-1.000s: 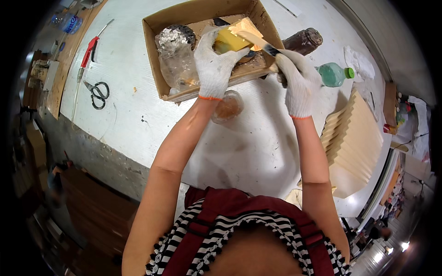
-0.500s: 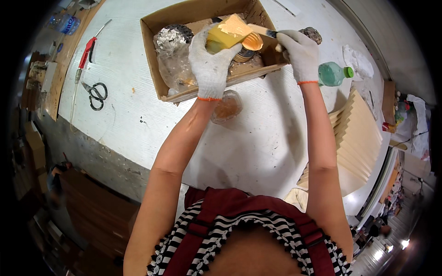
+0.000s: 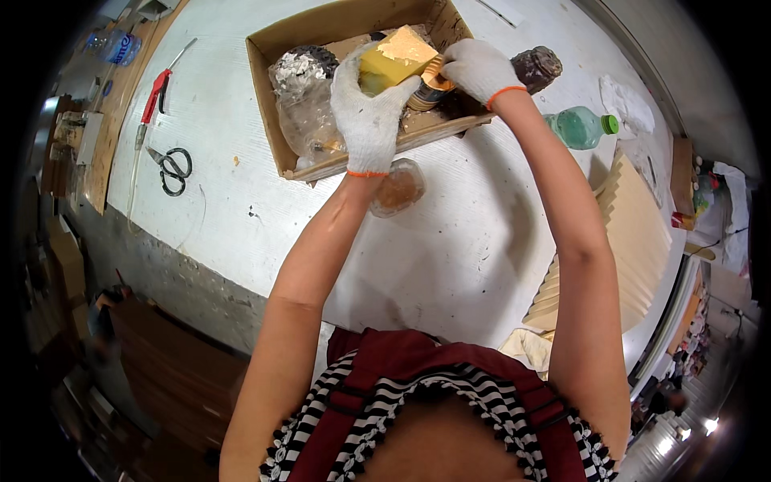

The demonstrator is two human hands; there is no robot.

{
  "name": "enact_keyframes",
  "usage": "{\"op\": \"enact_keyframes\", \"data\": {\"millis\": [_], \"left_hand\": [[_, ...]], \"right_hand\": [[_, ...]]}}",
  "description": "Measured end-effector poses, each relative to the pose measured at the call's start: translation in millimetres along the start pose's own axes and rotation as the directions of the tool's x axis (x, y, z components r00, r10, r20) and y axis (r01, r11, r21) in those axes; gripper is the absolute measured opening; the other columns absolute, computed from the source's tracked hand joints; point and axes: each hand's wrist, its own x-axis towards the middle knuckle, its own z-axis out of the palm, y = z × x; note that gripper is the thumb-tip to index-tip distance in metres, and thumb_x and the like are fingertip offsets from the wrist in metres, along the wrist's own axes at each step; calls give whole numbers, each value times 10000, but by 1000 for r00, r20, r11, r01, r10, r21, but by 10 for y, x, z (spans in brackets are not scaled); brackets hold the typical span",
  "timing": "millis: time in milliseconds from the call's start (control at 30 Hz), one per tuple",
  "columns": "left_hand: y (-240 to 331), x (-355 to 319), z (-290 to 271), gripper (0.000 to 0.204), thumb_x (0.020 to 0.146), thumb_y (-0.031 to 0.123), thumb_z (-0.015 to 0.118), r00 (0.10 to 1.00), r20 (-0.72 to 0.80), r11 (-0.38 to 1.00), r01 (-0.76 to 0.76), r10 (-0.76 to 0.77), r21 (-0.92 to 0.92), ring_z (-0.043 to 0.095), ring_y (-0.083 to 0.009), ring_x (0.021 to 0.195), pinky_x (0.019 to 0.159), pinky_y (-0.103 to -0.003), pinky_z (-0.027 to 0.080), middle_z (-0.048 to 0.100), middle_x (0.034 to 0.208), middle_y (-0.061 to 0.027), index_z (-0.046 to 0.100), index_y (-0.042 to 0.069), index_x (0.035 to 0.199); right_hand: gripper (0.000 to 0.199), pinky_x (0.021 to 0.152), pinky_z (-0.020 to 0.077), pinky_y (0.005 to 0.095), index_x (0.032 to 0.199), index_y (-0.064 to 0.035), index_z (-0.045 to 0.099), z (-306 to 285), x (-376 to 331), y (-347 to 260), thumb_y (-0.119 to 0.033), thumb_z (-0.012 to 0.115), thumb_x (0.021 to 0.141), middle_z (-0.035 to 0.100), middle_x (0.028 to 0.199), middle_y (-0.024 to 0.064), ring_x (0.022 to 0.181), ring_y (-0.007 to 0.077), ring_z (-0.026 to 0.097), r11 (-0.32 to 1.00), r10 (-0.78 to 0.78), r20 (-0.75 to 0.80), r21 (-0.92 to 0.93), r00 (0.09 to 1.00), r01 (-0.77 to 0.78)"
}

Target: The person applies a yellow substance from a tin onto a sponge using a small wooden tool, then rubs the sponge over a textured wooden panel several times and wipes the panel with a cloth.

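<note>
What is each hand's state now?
Left hand: closed around a yellow block.
Right hand: at the tin; whether it holds something cannot be told.

Bench (image 3: 442, 257) layout: carton (image 3: 438, 130) at the far side.
In the carton, a bag (image 3: 309, 124) is placed at left, a can (image 3: 427, 98) to its right; a block (image 3: 392, 64) is held over them by the left hand (image 3: 365, 108). A dish (image 3: 399, 189) is set before the carton; scissors (image 3: 173, 171) are laid to its left, a bottle (image 3: 577, 128) to its right, a pleated sheet (image 3: 638, 249) nearer.

The white table (image 3: 450, 265) bears a cardboard box (image 3: 438, 136) at top centre, scissors (image 3: 164, 164) at left, a pleated panel (image 3: 622, 241) at right.
</note>
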Motion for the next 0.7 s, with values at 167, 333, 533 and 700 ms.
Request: {"op": "enact_keyframes", "data": {"millis": [167,333,533,700], "left_hand": [[-13,16,-7,549,674,111,826,1000,7,998,-17,17,67,585,-208,1003,903,-320,469,619,1102,-114,599,-14,1158],[7,15,-2,553,636,150,844,1000,10,999,5,-5,53,568,-256,1036,935,-366,452,599,1112,-125,625,23,1128],[-63,31,10,552,614,161,843,999,17,995,-36,34,97,570,-271,1024,916,-375,455,607,1087,-141,630,24,1104],[-54,20,38,540,606,165,842,996,54,987,-83,76,138,577,-279,998,910,-376,455,614,1072,-138,630,22,1082]], "right_hand": [[315,750,520,387,958,-61,729,-99,-326,232,-274,564,794,689,828,176,789,310,673,940,93,-101,338,990,-54],[250,523,426,242,909,33,717,-155,-650,315,-181,636,809,629,652,47,565,82,544,538,377,-70,828,924,-157],[207,465,362,190,974,54,690,-216,-911,248,-99,645,842,607,686,17,521,48,482,154,495,-26,986,868,-58],[241,416,318,168,1043,70,634,-145,-994,80,-97,647,870,605,690,23,484,33,455,-198,417,-6,975,909,97]]}}
